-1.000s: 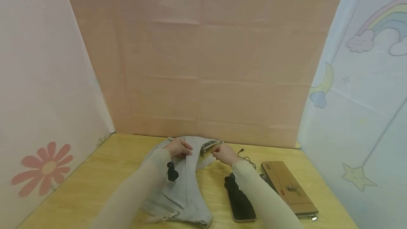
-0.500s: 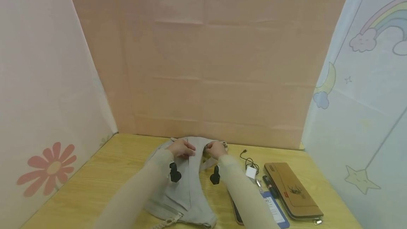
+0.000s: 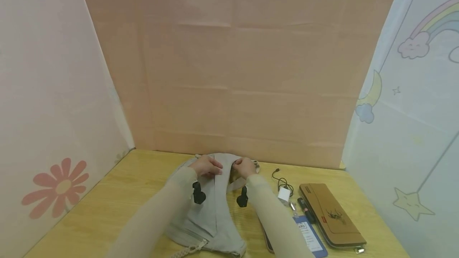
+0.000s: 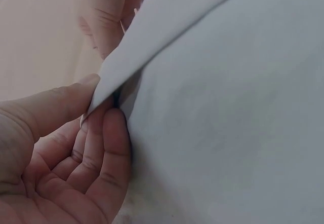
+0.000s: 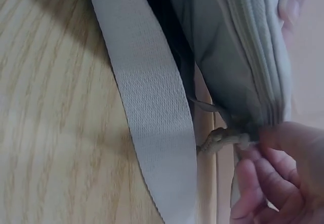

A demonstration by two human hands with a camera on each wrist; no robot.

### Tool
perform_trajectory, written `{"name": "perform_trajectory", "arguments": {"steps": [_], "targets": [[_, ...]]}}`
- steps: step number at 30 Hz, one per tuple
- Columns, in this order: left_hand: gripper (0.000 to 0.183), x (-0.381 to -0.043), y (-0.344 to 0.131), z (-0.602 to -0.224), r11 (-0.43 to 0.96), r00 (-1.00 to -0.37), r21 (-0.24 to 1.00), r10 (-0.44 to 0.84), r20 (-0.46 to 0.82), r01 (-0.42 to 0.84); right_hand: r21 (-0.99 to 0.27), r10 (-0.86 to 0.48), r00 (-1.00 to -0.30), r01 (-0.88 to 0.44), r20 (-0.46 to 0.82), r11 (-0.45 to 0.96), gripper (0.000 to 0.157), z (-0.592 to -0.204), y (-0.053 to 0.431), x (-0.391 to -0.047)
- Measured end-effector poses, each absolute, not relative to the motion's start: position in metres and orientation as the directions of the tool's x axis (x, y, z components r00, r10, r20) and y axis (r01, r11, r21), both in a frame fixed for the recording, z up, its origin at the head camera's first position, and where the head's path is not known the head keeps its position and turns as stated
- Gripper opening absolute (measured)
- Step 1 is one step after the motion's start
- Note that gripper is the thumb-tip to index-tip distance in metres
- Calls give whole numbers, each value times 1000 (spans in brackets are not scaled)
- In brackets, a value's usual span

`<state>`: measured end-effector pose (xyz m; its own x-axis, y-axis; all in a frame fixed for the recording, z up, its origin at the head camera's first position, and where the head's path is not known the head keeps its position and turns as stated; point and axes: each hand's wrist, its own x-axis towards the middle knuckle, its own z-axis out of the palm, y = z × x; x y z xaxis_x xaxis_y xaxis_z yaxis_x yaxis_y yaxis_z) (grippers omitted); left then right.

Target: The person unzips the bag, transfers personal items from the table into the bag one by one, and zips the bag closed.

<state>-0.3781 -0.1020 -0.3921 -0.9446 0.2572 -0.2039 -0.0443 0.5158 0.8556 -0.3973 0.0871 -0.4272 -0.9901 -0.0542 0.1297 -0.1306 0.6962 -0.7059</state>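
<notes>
A light grey fabric shoulder bag [image 3: 224, 214] lies on the wooden table. My left hand [image 3: 207, 165] pinches a folded fabric edge [image 4: 119, 77] on the bag's upper side, thumb on one face and curled fingers underneath. At the bag's far right end is my right hand [image 3: 245, 167]. In the right wrist view, its thumb and fingers grip the bag where the zipper [image 5: 258, 57] ends, beside a braided cord pull [image 5: 223, 139]. A wide woven strap [image 5: 152, 92] hangs nearby over the tabletop. Another braided pull [image 3: 186, 251] lies at the bag's near end.
To the right lie a white charger [image 3: 284, 195] with a black cable [image 3: 283, 182], a dark marker-like tube [image 3: 305, 210], a blue badge holder [image 3: 310, 236] and a brown case [image 3: 331, 215]. A phone [image 3: 267, 240] is mostly hidden under my right forearm. A cloth screen [image 3: 229, 71] stands behind the table.
My right hand has moved left, from beyond the bag's right end onto its edge, uncovering the charger and badge holder. The left hand keeps its hold on the fabric edge.
</notes>
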Motion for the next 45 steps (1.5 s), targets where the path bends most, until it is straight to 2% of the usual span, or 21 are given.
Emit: {"name": "perform_trajectory", "arguments": {"steps": [4,10,19,25,30,35,37,40,43,45], "targets": [[23,-377,-98,-392,523,-953,851,231,-197,-49,-733,-49,-992,-119,116,670,17,-425,86,-397],[25,-380,-98,-392,536,-958,842,208,-198,-58,-720,-97,-985,-168,139,673,16,-420,84,-393],[24,-378,-97,-389,530,-956,847,221,-194,-49,-724,-149,-977,-211,149,657,17,-420,87,-392],[24,-376,-93,-387,551,-951,833,232,-202,-43,-711,-105,-985,-170,135,682,16,-426,96,-394],[21,-377,-91,-388,660,-938,752,258,-230,-2,-699,-85,-991,-130,99,703,14,-427,102,-391],[12,-381,-82,-384,793,-909,604,306,-283,79,-693,-81,-994,-109,73,712,12,-427,105,-387],[8,-385,-75,-379,838,-917,531,305,-256,130,-695,-78,-994,-105,70,711,12,-427,105,-386],[8,-391,-64,-373,856,-944,477,298,-143,198,-691,-80,-993,-118,87,713,12,-428,105,-385],[10,-397,-56,-371,843,-958,485,284,-33,233,-697,-87,-992,-130,97,705,12,-430,103,-385],[14,-402,-51,-374,843,-966,490,260,-8,223,-708,-92,-991,-131,94,694,11,-432,102,-385]]}}
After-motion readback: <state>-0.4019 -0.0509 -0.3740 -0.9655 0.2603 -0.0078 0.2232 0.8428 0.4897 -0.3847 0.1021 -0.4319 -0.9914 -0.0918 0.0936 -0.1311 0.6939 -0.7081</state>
